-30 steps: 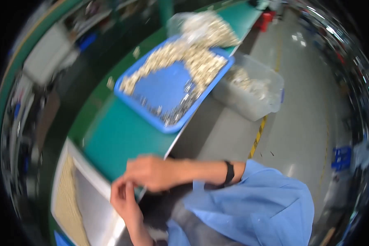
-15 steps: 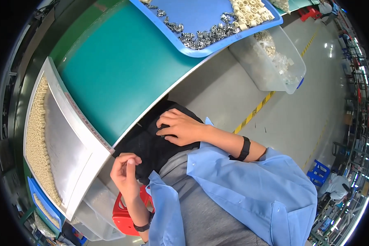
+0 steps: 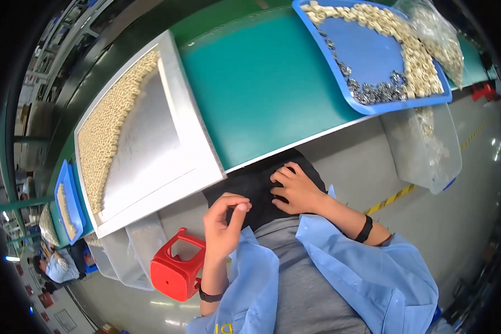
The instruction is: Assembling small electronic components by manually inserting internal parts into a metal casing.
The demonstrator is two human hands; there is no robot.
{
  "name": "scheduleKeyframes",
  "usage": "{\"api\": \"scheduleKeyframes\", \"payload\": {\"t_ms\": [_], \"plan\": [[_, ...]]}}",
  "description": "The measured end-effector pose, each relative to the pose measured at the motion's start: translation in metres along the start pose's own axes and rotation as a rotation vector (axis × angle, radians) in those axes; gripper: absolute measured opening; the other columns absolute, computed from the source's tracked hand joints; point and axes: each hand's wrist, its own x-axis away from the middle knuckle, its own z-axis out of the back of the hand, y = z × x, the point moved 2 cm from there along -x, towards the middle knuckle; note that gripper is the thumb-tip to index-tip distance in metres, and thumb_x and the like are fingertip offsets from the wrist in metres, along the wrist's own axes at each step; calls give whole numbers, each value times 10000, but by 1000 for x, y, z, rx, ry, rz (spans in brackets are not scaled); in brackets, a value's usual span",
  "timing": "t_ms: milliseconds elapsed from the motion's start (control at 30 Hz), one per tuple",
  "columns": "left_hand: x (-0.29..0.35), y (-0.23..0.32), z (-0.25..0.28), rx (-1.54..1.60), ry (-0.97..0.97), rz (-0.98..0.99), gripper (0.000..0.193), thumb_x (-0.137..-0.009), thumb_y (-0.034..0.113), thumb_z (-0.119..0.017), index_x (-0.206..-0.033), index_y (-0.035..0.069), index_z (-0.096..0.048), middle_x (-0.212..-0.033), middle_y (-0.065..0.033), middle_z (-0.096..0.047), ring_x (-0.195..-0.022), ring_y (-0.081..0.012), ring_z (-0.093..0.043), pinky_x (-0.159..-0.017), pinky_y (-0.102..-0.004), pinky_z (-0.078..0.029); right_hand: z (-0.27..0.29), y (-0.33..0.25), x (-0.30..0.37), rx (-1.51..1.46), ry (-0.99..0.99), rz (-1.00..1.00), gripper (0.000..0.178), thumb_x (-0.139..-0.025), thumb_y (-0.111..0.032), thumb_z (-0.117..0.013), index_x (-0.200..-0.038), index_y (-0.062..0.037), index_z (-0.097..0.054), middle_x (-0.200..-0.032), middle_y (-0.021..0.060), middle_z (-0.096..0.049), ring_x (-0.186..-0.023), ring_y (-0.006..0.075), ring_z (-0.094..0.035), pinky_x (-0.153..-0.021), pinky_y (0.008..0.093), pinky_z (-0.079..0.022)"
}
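Note:
Above the near edge of the table, my left hand [image 3: 224, 225] has thumb and forefinger pinched together; whatever may be between them is too small to make out. Over the black cloth [image 3: 256, 192] on my lap lies my right hand [image 3: 298, 190], fingers loosely bent and spread, the thumb apart from them. Nothing shows in it, though the palm is hidden. Ahead to the left, a white-framed metal tray [image 3: 150, 133] carries packed rows of small cream ring-shaped parts [image 3: 108, 131]. A blue tray [image 3: 367, 50] at the far right holds loose cream rings [image 3: 420, 67] and shiny metal clips [image 3: 376, 92].
The green tabletop [image 3: 267, 94] spans between the trays. A clear bag of parts [image 3: 437, 39] leans by the blue tray. Below stand a translucent bin [image 3: 428, 147], a red stool [image 3: 175, 267] and clear bins [image 3: 133, 250]. Another person [image 3: 61, 267] sits far left.
The view has swung left, so trays and table sit farther right in it. My left hand's fingertips have come together with the thumb. My right hand stays over the black cloth.

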Motion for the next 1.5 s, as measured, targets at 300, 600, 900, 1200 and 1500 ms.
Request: {"api": "scheduleKeyframes", "payload": {"t_ms": [300,600,900,1200,1500], "plan": [[-20,99,54,-373,72,-323,86,-892,-50,-633,-964,-24,-673,-926,-127,-685,-834,-197,-636,-761,-286,-492,1,9,-3,-128,205,-10,117,-858,-132,-732,-928,-39,-739,-945,64,-641,-917,252,-603,-905,411,-452],[-191,126,157,-1298,367,-609,146,-847,47,-699,-990,23,-681,-1005,-110,-642,-962,-304,-605,-837,-398,-473,46,4,5,-568,349,-235,109,-846,10,-731,-955,7,-727,-790,123,-694,-683,270,-640,-643,355,-495],[-258,84,156,-1665,413,-396,147,-805,194,-755,-896,86,-715,-977,-71,-648,-961,-284,-598,-862,-431,-437,101,-3,-16,-642,275,-210,78,-819,-21,-759,-893,-16,-734,-819,100,-718,-726,252,-678,-678,344,-519],[-276,77,170,-1452,428,-316,71,-810,107,-714,-871,78,-691,-955,-79,-639,-963,-289,-583,-853,-436,-435,106,2,-26,-639,245,-191,85,-793,12,-765,-864,-6,-723,-816,106,-725,-718,248,-684,-674,340,-526],[-226,109,136,-800,294,-389,73,-897,24,-679,-933,16,-616,-1055,-125,-667,-972,-256,-658,-883,-364,-507,124,-15,-21,-790,209,-244,125,-801,37,-758,-923,16,-739,-865,126,-746,-763,249,-713,-706,331,-559]]}}
